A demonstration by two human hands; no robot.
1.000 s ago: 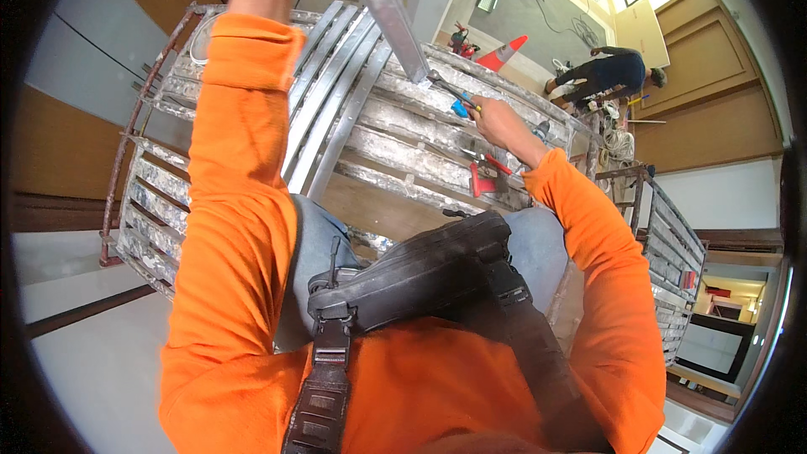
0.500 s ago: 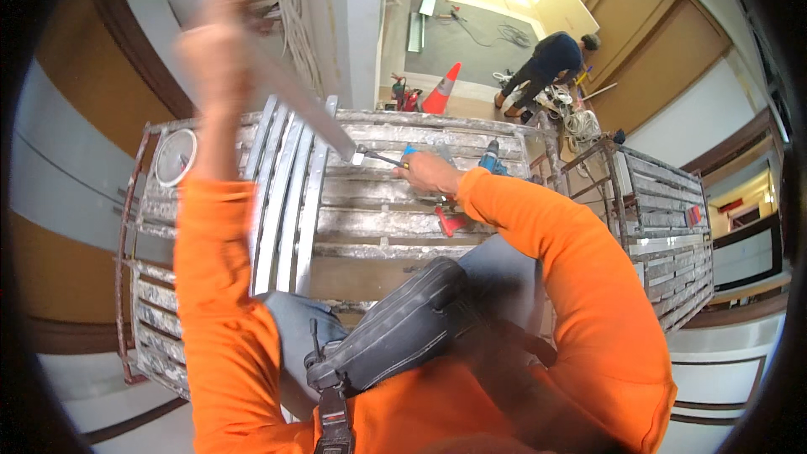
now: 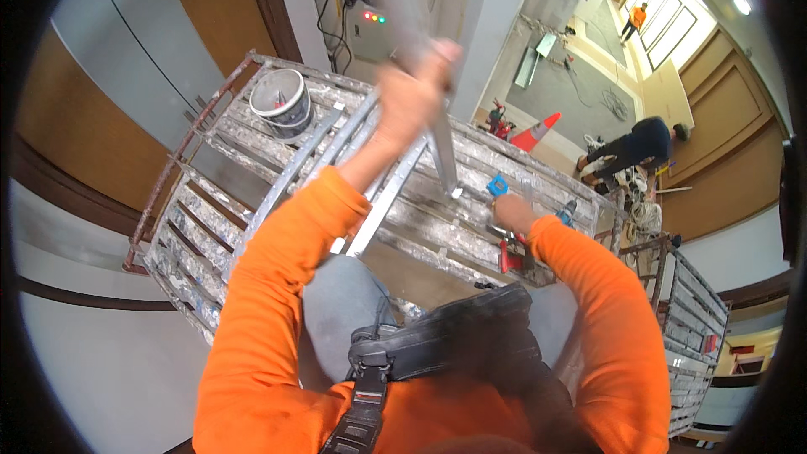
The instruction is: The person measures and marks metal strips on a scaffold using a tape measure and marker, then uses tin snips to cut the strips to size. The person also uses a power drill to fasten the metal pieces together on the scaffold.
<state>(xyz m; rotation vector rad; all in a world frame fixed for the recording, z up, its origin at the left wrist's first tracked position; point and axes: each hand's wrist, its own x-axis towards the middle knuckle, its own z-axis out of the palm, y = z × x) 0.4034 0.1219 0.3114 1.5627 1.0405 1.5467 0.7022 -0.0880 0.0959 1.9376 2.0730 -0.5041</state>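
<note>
My left hand [image 3: 410, 102] is closed around a long grey metal strip [image 3: 442, 151], perhaps a channel, held steeply with its lower end near the planks. Motion smears its upper part. Over the slatted platform, my right hand [image 3: 514, 213] is low, its fingers largely hidden, so what it holds is unclear. Just beyond it is a small blue object [image 3: 498, 185], and on the near side a red-handled tool [image 3: 509, 257]. A blue power drill [image 3: 567, 213] lies to its right. Beneath my left forearm, several metal strips [image 3: 388, 203] lie across the paint-spattered planks [image 3: 429, 217].
A white bucket [image 3: 281, 104] stands at the platform's far left, beside a rusty rail [image 3: 187, 139]. Past the far edge are an orange cone [image 3: 535, 132] and a bending person [image 3: 632, 148]. Another slatted platform [image 3: 691, 303] is at right. A wall column [image 3: 481, 42] rises ahead.
My view has turned, shifting the platform in the picture. The held strip now stands steeper, its lower end apart from my right hand. The dark-shafted tool in that hand no longer shows clearly.
</note>
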